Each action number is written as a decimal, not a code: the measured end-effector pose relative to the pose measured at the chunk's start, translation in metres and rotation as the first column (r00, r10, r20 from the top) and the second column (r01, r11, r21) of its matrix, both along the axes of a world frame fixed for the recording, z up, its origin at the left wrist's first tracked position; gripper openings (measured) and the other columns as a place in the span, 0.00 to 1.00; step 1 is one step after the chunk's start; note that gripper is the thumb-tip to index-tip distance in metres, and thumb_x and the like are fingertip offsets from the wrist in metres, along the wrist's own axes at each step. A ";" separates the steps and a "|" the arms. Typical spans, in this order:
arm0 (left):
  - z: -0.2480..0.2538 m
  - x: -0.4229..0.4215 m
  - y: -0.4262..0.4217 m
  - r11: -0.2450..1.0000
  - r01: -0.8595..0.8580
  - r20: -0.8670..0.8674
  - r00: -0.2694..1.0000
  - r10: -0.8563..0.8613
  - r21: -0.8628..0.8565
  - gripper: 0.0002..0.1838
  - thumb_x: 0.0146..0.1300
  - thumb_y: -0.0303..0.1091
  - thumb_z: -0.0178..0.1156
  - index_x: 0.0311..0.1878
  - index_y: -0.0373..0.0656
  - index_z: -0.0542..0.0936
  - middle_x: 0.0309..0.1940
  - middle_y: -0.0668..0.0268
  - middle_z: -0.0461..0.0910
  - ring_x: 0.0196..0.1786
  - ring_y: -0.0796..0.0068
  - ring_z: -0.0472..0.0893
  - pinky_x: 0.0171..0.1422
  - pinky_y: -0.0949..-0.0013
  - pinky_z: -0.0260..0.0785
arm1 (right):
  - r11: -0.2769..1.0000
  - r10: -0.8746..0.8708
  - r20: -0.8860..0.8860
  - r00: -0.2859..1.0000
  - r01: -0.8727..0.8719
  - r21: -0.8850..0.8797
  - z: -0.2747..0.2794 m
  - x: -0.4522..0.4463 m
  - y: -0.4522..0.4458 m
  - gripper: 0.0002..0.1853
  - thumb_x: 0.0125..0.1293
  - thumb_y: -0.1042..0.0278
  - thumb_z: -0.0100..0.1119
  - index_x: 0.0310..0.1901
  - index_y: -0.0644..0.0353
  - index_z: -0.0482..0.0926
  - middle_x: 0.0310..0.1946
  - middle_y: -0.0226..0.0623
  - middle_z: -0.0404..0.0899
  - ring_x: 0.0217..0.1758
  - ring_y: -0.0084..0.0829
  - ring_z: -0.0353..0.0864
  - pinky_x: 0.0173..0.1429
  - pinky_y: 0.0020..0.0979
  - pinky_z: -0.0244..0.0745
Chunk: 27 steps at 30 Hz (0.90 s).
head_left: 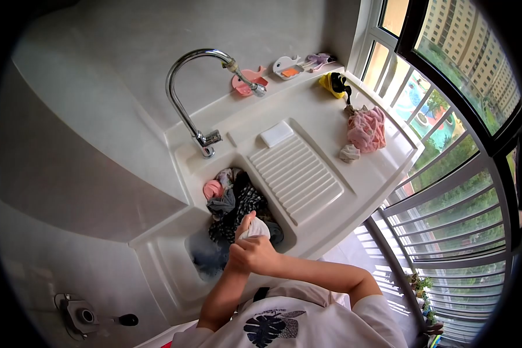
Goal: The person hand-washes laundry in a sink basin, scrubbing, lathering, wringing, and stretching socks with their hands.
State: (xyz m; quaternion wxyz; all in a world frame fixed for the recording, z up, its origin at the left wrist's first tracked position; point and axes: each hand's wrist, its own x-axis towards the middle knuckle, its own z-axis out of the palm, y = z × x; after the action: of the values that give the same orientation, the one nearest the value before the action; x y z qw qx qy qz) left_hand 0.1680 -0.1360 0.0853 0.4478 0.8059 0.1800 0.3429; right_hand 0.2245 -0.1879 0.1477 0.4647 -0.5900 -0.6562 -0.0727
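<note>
Both hands are together over the near part of the sink basin. My right hand [255,255] is closed on a small white cloth [257,229], its fist facing the camera. My left hand [243,232] is pressed against the same cloth, its fingers wrapped round it and partly hidden. Below and beyond the hands, a heap of dark patterned clothes [246,198] lies in the basin, with a grey piece and a pink piece [213,189] at its left. Dark, cloudy water [207,255] shows in the near left part of the basin.
A chrome faucet [173,87] arches over the back. Right of the basin are a ribbed washboard [298,177] and a white soap bar [277,134]. Pink cloth [366,129], a small white cloth [350,153] and a yellow-black item [332,84] lie farther right. Fish-shaped dishes [287,68] stand behind.
</note>
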 end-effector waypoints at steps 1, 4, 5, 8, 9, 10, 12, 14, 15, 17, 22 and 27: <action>-0.016 -0.002 0.003 0.907 0.021 0.065 0.998 0.008 -0.422 0.13 0.72 0.43 0.44 0.52 0.53 0.74 0.30 0.79 0.71 0.38 0.86 0.73 0.50 0.77 0.68 | 0.997 0.055 -0.030 0.998 -0.054 0.056 -0.004 0.009 0.000 0.09 0.45 0.68 0.61 0.20 0.55 0.68 0.17 0.34 0.71 0.18 0.35 0.75 0.21 0.37 0.69; 0.069 0.018 -0.003 -0.153 -0.004 -0.043 0.968 0.249 -0.988 0.14 0.72 0.41 0.38 0.42 0.54 0.76 0.28 0.78 0.75 0.36 0.81 0.78 0.43 0.75 0.70 | 0.974 -0.216 -0.113 0.970 0.207 -0.091 -0.011 0.055 0.020 0.10 0.46 0.68 0.62 0.20 0.57 0.68 0.17 0.35 0.72 0.18 0.38 0.74 0.20 0.37 0.69; 0.075 0.022 -0.004 -0.144 -0.018 -0.057 0.960 0.275 -0.989 0.15 0.72 0.42 0.38 0.39 0.53 0.76 0.28 0.75 0.75 0.34 0.80 0.77 0.41 0.74 0.71 | 0.952 -0.289 -0.096 0.953 0.275 -0.134 -0.005 0.059 0.021 0.09 0.48 0.68 0.59 0.20 0.57 0.68 0.16 0.35 0.72 0.17 0.38 0.74 0.20 0.37 0.69; 0.004 0.000 0.012 0.238 0.233 0.244 0.970 0.017 -0.943 0.12 0.72 0.40 0.42 0.40 0.51 0.76 0.30 0.76 0.73 0.33 0.85 0.74 0.41 0.76 0.70 | 0.991 -0.116 0.065 0.991 0.120 -0.053 -0.002 0.015 -0.001 0.07 0.48 0.70 0.56 0.21 0.55 0.68 0.16 0.33 0.70 0.18 0.31 0.76 0.20 0.34 0.69; 0.009 -0.005 0.009 0.752 0.083 0.057 0.997 -0.061 -0.653 0.11 0.72 0.39 0.43 0.39 0.51 0.76 0.30 0.77 0.72 0.31 0.87 0.73 0.39 0.78 0.69 | 0.994 0.106 -0.014 0.994 -0.106 0.013 0.001 -0.002 -0.008 0.05 0.44 0.73 0.57 0.22 0.59 0.70 0.16 0.33 0.70 0.19 0.34 0.76 0.23 0.35 0.70; 0.013 -0.004 0.007 0.943 -0.032 -0.040 0.999 0.020 -0.331 0.10 0.72 0.38 0.45 0.39 0.50 0.76 0.30 0.78 0.71 0.30 0.89 0.71 0.38 0.79 0.69 | 0.993 0.115 -0.007 0.993 -0.115 0.020 0.001 -0.003 -0.007 0.05 0.43 0.73 0.57 0.22 0.59 0.70 0.16 0.34 0.70 0.19 0.34 0.76 0.24 0.35 0.71; 0.008 -0.007 0.010 0.836 0.013 -0.078 0.995 -0.067 -0.548 0.11 0.72 0.39 0.44 0.41 0.50 0.76 0.31 0.77 0.73 0.31 0.88 0.73 0.39 0.78 0.70 | 0.997 0.060 -0.050 0.997 -0.062 -0.044 0.003 0.011 -0.002 0.06 0.45 0.72 0.58 0.23 0.61 0.71 0.16 0.38 0.70 0.19 0.37 0.76 0.25 0.36 0.71; 0.009 -0.001 0.010 -0.082 0.135 0.123 0.983 0.138 -0.987 0.15 0.69 0.48 0.47 0.48 0.51 0.76 0.43 0.72 0.78 0.46 0.78 0.77 0.48 0.69 0.71 | 0.988 -0.115 -0.170 0.979 0.095 -0.118 -0.001 0.048 0.017 0.07 0.51 0.70 0.59 0.24 0.62 0.71 0.17 0.42 0.71 0.18 0.41 0.74 0.24 0.37 0.69; 0.012 0.004 0.012 0.011 0.238 0.237 0.961 0.143 -0.971 0.21 0.68 0.52 0.46 0.51 0.46 0.75 0.46 0.69 0.78 0.50 0.73 0.77 0.51 0.66 0.71 | 0.973 -0.220 -0.237 0.946 0.196 -0.122 -0.004 0.062 0.024 0.09 0.57 0.68 0.59 0.25 0.63 0.71 0.18 0.44 0.72 0.17 0.43 0.71 0.24 0.36 0.68; 0.035 -0.003 0.019 0.005 0.221 0.219 0.966 0.137 -0.975 0.26 0.67 0.54 0.46 0.55 0.41 0.71 0.53 0.65 0.75 0.54 0.70 0.76 0.57 0.64 0.68 | 0.901 -0.374 -0.499 0.782 0.177 -0.397 -0.004 0.083 0.020 0.16 0.65 0.61 0.55 0.25 0.64 0.72 0.17 0.42 0.73 0.17 0.36 0.70 0.24 0.32 0.67; 0.057 -0.005 0.029 0.084 0.307 0.317 0.937 0.146 -0.948 0.26 0.68 0.52 0.44 0.53 0.36 0.72 0.51 0.59 0.76 0.57 0.64 0.73 0.64 0.62 0.62 | 0.912 0.079 -0.773 0.630 -0.359 -0.199 -0.023 0.092 -0.001 0.20 0.69 0.56 0.53 0.55 0.61 0.72 0.28 0.26 0.76 0.30 0.21 0.71 0.36 0.24 0.69; 0.050 -0.013 0.033 0.351 0.193 0.250 0.960 0.124 -0.916 0.21 0.67 0.46 0.50 0.50 0.36 0.74 0.48 0.60 0.77 0.53 0.68 0.75 0.61 0.63 0.63 | 0.821 -0.072 -0.781 0.620 -0.408 -0.400 -0.005 0.110 -0.015 0.12 0.67 0.66 0.56 0.46 0.64 0.78 0.24 0.25 0.74 0.24 0.13 0.68 0.26 0.20 0.65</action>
State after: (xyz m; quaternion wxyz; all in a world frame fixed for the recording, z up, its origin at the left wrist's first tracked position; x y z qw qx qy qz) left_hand 0.1545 -0.1030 0.1349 0.8539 0.3540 0.2615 0.2779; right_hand 0.3343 -0.2029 0.1426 0.5160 -0.6018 -0.4420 0.4198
